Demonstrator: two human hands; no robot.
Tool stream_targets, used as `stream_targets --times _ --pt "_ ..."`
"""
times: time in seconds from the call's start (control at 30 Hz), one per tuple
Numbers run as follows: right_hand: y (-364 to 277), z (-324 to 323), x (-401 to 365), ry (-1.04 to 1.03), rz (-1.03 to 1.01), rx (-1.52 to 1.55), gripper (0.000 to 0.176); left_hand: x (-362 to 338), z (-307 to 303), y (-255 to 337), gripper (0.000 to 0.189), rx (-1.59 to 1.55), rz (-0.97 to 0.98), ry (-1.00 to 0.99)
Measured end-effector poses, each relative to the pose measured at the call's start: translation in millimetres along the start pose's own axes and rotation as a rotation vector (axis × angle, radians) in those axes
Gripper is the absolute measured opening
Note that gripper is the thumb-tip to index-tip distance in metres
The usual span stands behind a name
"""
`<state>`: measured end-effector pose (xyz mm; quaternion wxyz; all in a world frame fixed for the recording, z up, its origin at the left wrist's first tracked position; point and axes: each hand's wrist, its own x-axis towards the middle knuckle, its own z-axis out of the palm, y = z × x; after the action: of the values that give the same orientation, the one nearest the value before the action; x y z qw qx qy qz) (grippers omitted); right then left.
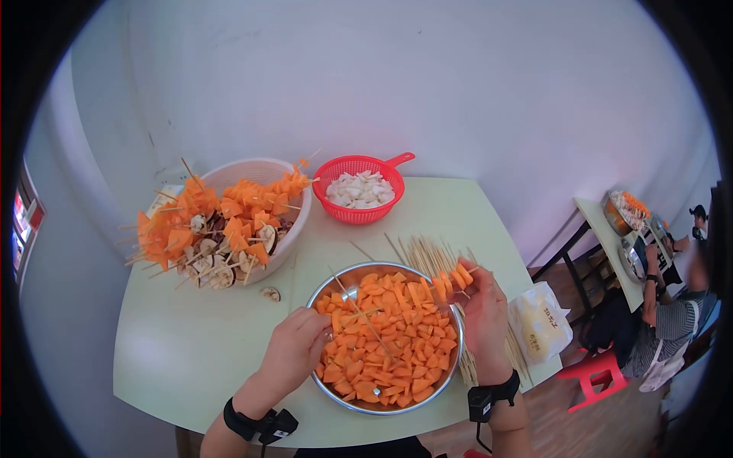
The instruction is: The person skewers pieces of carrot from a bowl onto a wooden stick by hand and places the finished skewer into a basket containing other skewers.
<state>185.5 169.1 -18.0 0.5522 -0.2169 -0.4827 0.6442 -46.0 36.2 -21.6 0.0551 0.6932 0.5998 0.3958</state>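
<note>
A steel bowl (450,374) full of cut orange carrot pieces (385,336) stands in front of me. My right hand (486,309) is closed at the bowl's right rim, gripping a wooden skewer threaded with several carrot pieces (443,286). At the left rim my left hand (299,343) is closed, its fingertips pinched together over the carrots. What they hold, if anything, I cannot make out. Across the carrots in the bowl lies a thin bare skewer (369,324).
Behind the bowl, bare skewers (429,256) lie in a pile. A white basin (294,244) holds filled skewers of carrot and eggplant. A red colander (355,216) contains white pieces. Right are a white packet (539,322), a red stool (592,378) and a person (664,336) at another table.
</note>
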Motion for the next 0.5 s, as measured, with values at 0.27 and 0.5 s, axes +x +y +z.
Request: stream_targets --times 0.27,0.5 --pt "3.9 -8.1 -0.5 0.062 -0.012 -0.167 0.024 -3.9 6.7 0.0 0.016 0.077 0.043 -0.048" --pt "11.3 2.4 -8.9 -0.023 0.015 -0.260 0.023 -6.0 7.8 11.4 0.016 0.045 0.058 -0.073"
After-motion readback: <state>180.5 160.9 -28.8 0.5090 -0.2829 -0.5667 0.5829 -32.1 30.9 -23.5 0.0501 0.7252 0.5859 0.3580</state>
